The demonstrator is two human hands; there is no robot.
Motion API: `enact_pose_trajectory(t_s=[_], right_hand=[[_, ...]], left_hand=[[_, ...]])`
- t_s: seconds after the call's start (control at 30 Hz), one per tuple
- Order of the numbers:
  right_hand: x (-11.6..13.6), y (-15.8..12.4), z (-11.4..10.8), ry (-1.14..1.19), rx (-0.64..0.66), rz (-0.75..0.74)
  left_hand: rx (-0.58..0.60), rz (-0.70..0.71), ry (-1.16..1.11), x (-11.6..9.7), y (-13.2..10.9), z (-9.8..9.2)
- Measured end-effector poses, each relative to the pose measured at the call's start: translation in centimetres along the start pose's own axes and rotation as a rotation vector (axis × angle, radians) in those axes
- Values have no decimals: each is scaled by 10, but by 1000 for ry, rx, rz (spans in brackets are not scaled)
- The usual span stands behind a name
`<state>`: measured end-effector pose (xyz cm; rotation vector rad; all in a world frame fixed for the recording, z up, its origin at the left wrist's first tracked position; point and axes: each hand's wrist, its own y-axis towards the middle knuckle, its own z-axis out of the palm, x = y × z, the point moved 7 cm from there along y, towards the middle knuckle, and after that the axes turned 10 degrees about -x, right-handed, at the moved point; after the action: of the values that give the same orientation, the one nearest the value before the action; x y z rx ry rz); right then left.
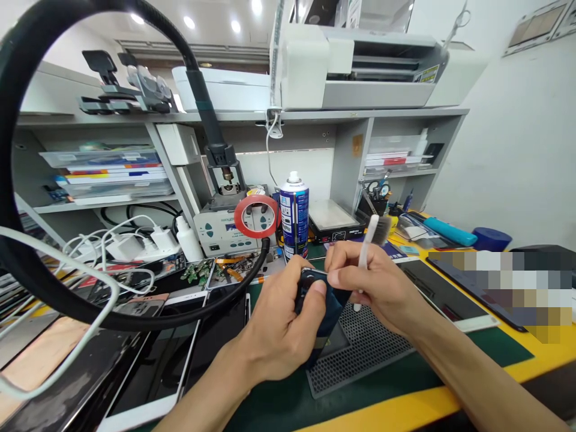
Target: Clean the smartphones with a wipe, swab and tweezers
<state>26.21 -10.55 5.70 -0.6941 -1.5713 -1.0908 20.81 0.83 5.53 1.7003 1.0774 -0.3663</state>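
Note:
My left hand [288,318] is closed around a dark blue phone [330,315], held tilted with its camera corner up and the thumb near the lenses. My right hand [373,282] is closed, with a white-handled brush [368,237] tucked between its fingers. The brush's dark bristles point up and away. The right thumb and forefinger pinch at the phone's top edge; whatever lies between those fingertips is too small to make out. Beneath the phone is a grey perforated mat [373,342] on the green work mat [405,393].
A blue spray can [294,216] stands behind the hands, beside a red tape roll [239,216]. On the left, a thick black hose [135,321] loops over tablets and white cables [112,282]. A tablet [443,291] lies right of the mat. Shelves [351,156] line the back.

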Motion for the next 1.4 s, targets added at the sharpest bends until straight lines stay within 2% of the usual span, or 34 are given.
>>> enact_pose_trajectory(t_s=[0.2, 0.4, 0.47, 0.6, 0.7, 0.87, 1.07, 1.27, 1.4], right_hand=[[-3, 0, 1, -13, -7, 13], [-5, -1, 1, 51, 36, 144], [-2, 0, -3, 117, -3, 152], [5, 4, -19, 263, -169, 60], [1, 7, -24, 308, -212, 49], [-4, 10, -23, 285, -169, 77], [-3, 12, -20, 302, -46, 158], [-11, 15, -21, 355, -46, 282], [-14, 16, -19, 363, -45, 308]], left_hand=[[11, 1, -8, 0, 0, 1], [-4, -28, 14, 2, 1, 0], [0, -41, 4, 3, 1, 0], [-14, -79, -11, 5, 1, -1], [-25, -93, -10, 6, 2, -2], [-34, -108, -24, 7, 2, -2], [-61, -138, -11, 14, 4, -5], [-77, -148, -11, 17, 4, -7], [-79, -154, -13, 19, 4, -7]])
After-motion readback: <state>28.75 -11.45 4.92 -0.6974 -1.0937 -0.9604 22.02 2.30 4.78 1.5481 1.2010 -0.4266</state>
